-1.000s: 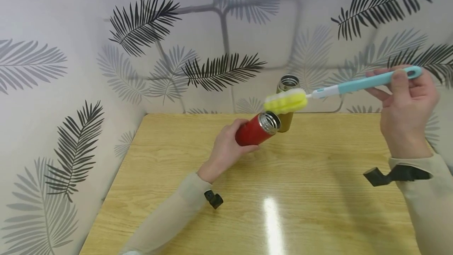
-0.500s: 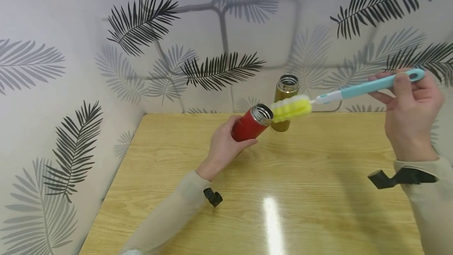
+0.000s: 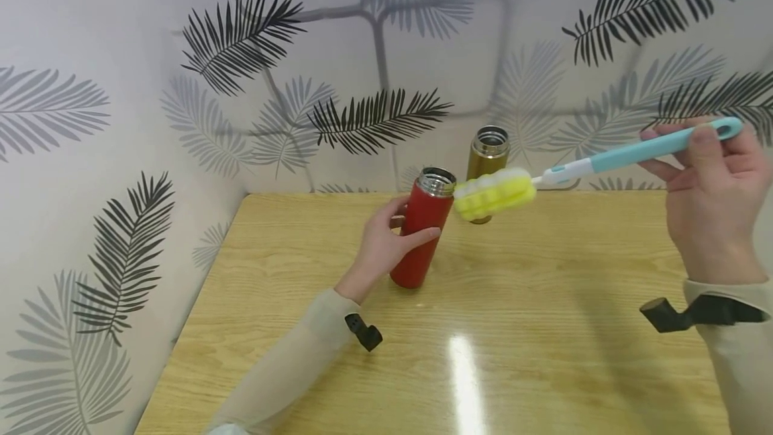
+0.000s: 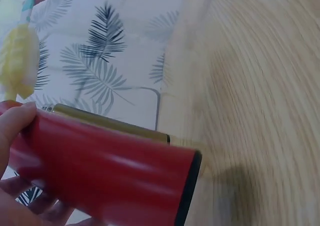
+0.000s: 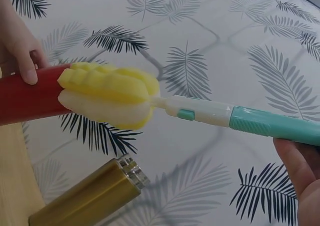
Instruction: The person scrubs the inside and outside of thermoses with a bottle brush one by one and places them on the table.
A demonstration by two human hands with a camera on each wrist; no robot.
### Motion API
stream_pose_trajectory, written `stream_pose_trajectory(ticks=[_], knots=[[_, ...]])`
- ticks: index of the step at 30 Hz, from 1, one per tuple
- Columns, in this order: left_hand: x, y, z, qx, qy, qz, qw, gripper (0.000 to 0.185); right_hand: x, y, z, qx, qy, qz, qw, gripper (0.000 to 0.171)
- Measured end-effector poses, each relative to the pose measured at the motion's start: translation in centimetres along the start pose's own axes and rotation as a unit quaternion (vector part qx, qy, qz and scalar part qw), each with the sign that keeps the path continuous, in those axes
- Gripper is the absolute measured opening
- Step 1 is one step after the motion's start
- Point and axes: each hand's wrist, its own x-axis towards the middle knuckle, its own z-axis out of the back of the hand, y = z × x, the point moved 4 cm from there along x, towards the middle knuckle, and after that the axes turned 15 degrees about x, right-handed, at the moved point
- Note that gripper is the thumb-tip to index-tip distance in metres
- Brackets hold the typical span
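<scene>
My left hand [image 3: 386,240] grips a red thermos flask [image 3: 423,233] around its middle, its open steel mouth up and the body leaning slightly right. In the left wrist view the flask's dark base [image 4: 189,188] appears above the table. My right hand [image 3: 718,186] pinches the turquoise handle of a bottle brush [image 3: 640,152] between thumb and fingers. The brush's yellow and white sponge head [image 5: 107,94] is outside the red flask, close beside its mouth in the head view. Behind the sponge stands a gold thermos flask [image 3: 486,160], upright and without a lid, partly covered by it.
A wood-grain table [image 3: 513,327] stretches out below both hands. Its far edge meets a wall [image 3: 338,39] with a leaf pattern, and another patterned wall lies to the left. The gold flask stands near that far edge.
The red flask has turned from strongly tilted to nearly upright in my left hand. My right hand has moved a little right and down, and the brush head has lowered.
</scene>
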Motion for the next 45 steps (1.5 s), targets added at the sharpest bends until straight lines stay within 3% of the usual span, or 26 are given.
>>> stream_pose_trajectory(ticks=[2, 5, 9, 15, 23, 30, 36, 38, 41, 43, 45], knots=[[0.1, 0.2, -0.2, -0.045, 0.026, 0.021, 0.9984, 0.07, 0.0, -0.1, 0.0, 0.028, -0.001, 0.002, 1.0, 0.017], [0.2, 0.6, -0.7, -0.121, 0.059, 0.051, 0.9895, 0.072, -0.3, -0.3, 0.0, 0.05, -0.005, 0.003, 0.999, 0.017], [0.3, 0.7, -1.1, -0.196, 0.078, 0.072, 0.9747, 0.072, -0.5, -0.6, -0.1, 0.036, -0.008, 0.006, 0.999, 0.016], [0.4, 0.8, -1.4, -0.234, 0.094, 0.066, 0.9654, 0.059, -0.7, -1.2, -0.2, 0.017, 0.007, 0.007, 1.0, 0.016], [0.3, 1.1, -1.9, -0.286, 0.128, 0.077, 0.9464, 0.053, -1.2, -2.5, 0.0, 0.046, 0.01, -0.003, 0.999, 0.011], [0.2, 1.4, -1.6, -0.315, 0.128, 0.079, 0.9371, 0.051, -1.6, -2.7, 1.1, -0.034, 0.042, -0.007, 0.999, 0.012], [0.4, 1.3, -1.2, -0.327, 0.143, 0.06, 0.9324, 0.05, -2.0, -2.1, 2.3, -0.09, 0.086, -0.021, 0.992, 0.011], [0.5, 1.4, -1.1, -0.332, 0.147, 0.053, 0.9303, 0.05, -2.2, -1.7, 2.7, -0.129, 0.108, -0.038, 0.985, 0.013], [0.7, 1.5, -1.1, -0.337, 0.149, 0.055, 0.9281, 0.051, -2.7, -0.8, 3.4, -0.229, 0.135, -0.066, 0.962, 0.017], [0.7, 1.6, -1.0, -0.342, 0.146, 0.059, 0.9263, 0.052, -3.0, -0.2, 3.9, -0.322, 0.155, -0.071, 0.931, 0.019], [0.8, 1.6, -0.9, -0.346, 0.144, 0.063, 0.9249, 0.052, -3.2, 0.2, 4.4, -0.412, 0.185, -0.057, 0.89, 0.021]])
